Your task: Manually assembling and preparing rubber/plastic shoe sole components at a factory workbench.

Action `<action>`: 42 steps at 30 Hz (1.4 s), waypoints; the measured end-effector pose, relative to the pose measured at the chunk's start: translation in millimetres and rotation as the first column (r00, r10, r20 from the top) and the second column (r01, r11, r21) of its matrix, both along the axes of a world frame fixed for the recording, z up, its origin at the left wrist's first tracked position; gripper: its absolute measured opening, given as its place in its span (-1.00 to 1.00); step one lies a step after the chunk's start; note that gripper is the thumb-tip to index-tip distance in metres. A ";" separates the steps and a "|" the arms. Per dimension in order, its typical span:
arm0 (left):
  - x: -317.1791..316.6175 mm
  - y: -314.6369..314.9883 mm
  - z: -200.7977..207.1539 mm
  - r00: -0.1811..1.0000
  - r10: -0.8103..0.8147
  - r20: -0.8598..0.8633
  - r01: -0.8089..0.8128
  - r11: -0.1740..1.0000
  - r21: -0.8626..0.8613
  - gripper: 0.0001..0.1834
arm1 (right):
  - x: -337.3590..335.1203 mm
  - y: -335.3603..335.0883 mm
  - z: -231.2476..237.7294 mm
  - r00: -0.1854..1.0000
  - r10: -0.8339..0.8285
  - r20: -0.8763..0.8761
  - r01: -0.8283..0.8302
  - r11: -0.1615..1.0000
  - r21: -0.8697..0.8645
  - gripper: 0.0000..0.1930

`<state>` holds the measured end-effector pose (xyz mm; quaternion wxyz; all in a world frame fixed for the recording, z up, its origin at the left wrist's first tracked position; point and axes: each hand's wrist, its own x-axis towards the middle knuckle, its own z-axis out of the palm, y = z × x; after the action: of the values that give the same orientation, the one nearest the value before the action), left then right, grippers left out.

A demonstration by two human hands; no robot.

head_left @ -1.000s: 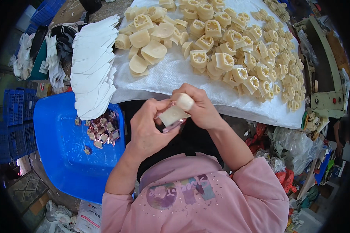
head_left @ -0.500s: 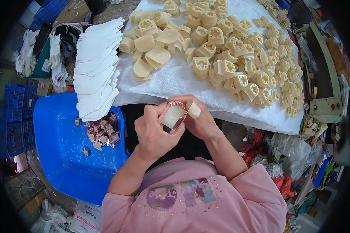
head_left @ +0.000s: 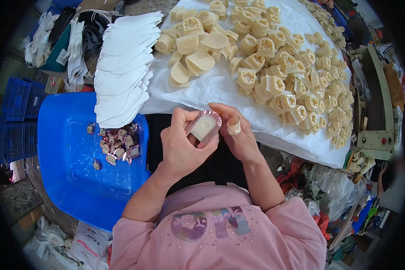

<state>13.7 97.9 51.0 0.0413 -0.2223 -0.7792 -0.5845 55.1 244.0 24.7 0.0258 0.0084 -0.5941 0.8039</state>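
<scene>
In front of my chest my left hand (head_left: 183, 146) grips a shoe heel (head_left: 204, 126), a cream block with a flat rounded face. Shiny pink covering wraps its sides, and its pleated edge shows round the curved top. My right hand (head_left: 239, 139) is curled against the heel's right side, its forefinger by the pleated edge. A cream finger cover (head_left: 234, 125) is on the right thumb, which stands up off the heel. The right fingertips are partly hidden behind the heel. Beyond my hands, many bare cream heels (head_left: 266, 47) lie heaped on a white woven sheet (head_left: 175, 93).
A fan of overlapping white cut pieces (head_left: 123, 67) hangs over the table's left front edge. Below it stands a blue tub (head_left: 76, 177) with several pink-covered heels (head_left: 119, 145) inside. Plastic bags (head_left: 339, 177) lie at the right; blue crates (head_left: 18, 99) are stacked at far left.
The heel has turned in my left hand, so its rounded pleated end points up and right. My right thumb has lifted away from the heel. The whole view has shifted slightly.
</scene>
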 end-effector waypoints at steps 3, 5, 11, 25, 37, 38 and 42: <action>-1.2 -7.2 -7.2 0.876 -0.346 0.335 0.192 0.889 0.416 -0.61 | -7.2 4.3 5.2 0.982 0.117 -0.150 -0.096 0.986 0.140 -0.50; 1.2 -13.8 2.0 0.707 -0.503 0.497 0.188 0.811 0.554 -0.68 | -8.2 3.9 6.3 0.951 0.172 -0.255 -0.126 0.974 0.186 -0.59; -1.1 -19.4 -6.7 0.847 -0.347 0.403 0.225 0.920 0.321 -0.67 | -6.9 -1.4 22.1 0.984 0.051 -0.173 0.043 0.865 0.500 -0.79; -6.2 -70.8 -19.8 0.937 -0.168 0.307 0.130 0.982 0.140 -0.78 | -40.9 -21.5 36.0 0.947 0.256 -0.197 -0.072 0.762 0.644 -0.79; -9.6 -164.1 -36.5 0.917 0.369 -0.152 -0.397 0.801 -0.449 -0.60 | -117.3 -56.9 71.5 0.863 0.300 -0.405 0.216 0.507 0.835 -0.72; -13.7 -163.0 -30.6 0.912 0.411 -0.011 -0.394 0.866 -0.307 -0.64 | -124.7 -57.0 72.7 0.862 0.305 -0.405 0.216 0.501 0.838 -0.72; -38.0 -138.5 -3.3 0.899 0.437 0.010 -0.432 0.891 -0.138 -0.72 | -158.3 -60.0 74.5 0.844 0.305 -0.442 0.378 0.245 0.892 -0.75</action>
<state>-24.3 -40.6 47.6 0.1401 -0.0330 -0.8469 -0.5119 -103.2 184.0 99.2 0.1993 0.2310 -0.9251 0.2260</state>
